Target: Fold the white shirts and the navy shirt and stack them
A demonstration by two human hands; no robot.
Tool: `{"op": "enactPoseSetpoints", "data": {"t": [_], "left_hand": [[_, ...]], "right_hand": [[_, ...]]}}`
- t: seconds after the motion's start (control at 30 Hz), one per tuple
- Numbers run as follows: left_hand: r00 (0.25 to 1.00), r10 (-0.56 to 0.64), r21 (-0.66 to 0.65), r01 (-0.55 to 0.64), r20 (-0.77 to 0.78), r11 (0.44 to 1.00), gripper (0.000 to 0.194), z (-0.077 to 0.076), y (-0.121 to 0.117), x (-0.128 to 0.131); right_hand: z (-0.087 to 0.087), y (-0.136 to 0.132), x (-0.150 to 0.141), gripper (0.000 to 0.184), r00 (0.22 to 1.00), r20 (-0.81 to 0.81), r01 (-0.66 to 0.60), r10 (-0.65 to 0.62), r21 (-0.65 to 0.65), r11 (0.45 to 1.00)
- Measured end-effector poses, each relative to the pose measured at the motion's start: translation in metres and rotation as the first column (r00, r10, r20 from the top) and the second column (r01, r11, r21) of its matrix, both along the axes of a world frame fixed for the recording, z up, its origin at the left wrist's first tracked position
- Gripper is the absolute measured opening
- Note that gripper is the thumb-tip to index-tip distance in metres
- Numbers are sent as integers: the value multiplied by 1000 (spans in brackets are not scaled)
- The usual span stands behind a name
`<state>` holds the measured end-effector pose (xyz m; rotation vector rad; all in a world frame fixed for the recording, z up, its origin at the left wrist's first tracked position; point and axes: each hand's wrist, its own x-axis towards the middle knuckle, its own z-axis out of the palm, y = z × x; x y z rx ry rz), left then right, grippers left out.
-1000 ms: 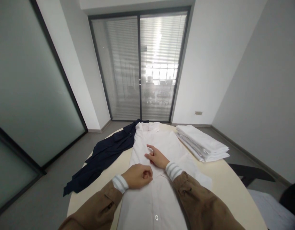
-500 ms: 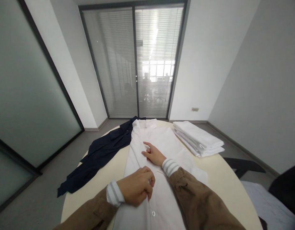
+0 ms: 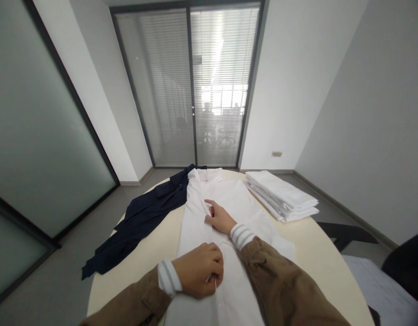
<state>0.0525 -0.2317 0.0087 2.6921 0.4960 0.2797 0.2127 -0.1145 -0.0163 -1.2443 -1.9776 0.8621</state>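
A white button-up shirt [image 3: 231,199] lies lengthwise across the round table, its collar at the far end and its buttoned front edge running toward me. My left hand [image 3: 200,270] is closed in a pinch on the shirt's front edge, lifting it a little near the lower part. Higher up on the shirt rests my right hand [image 3: 221,218], its index finger and thumb apart, the other fingers partly curled beneath. It holds nothing that I can see. To the left, a dark navy garment [image 3: 146,213] is laid out, one end touching the white collar.
A stack of folded white cloth [image 3: 280,194] sits on the right side of the cream table [image 3: 324,267]. Beyond the table's right edge are a black chair part [image 3: 348,233] and a pale sheet [image 3: 381,290]. Glass doors with blinds [image 3: 195,90] stand behind.
My left hand has moved slightly right and toward me, drawing the shirt's edge along. The right hand has shifted a little to the right, its finger and thumb still apart.
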Motion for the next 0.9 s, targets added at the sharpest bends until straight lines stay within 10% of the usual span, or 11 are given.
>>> {"op": "enactPoseSetpoints", "data": {"t": [0.2,0.43,0.63,0.77,0.9], "left_hand": [[998,51,91,-49,-22,995,20,6,-3,0],[955,297,130,-296,12,946,89,9,12,-18],[869,459,157,-487,182,859,45,-7,37,-25],[752,653,228,-654,94,721,66,-23,52,-33],[719,688,235,-655,-97,718,70,-28,54,-35]], "right_hand": [[5,-10,-1,60,955,293,-18,-39,189,982],[3,-9,0,56,941,329,-26,-83,316,949],[-5,-5,-2,45,934,342,4,-104,282,960],[-1,-3,-2,48,919,379,24,-111,227,974],[8,12,-3,49,895,442,-4,-64,152,988]]}}
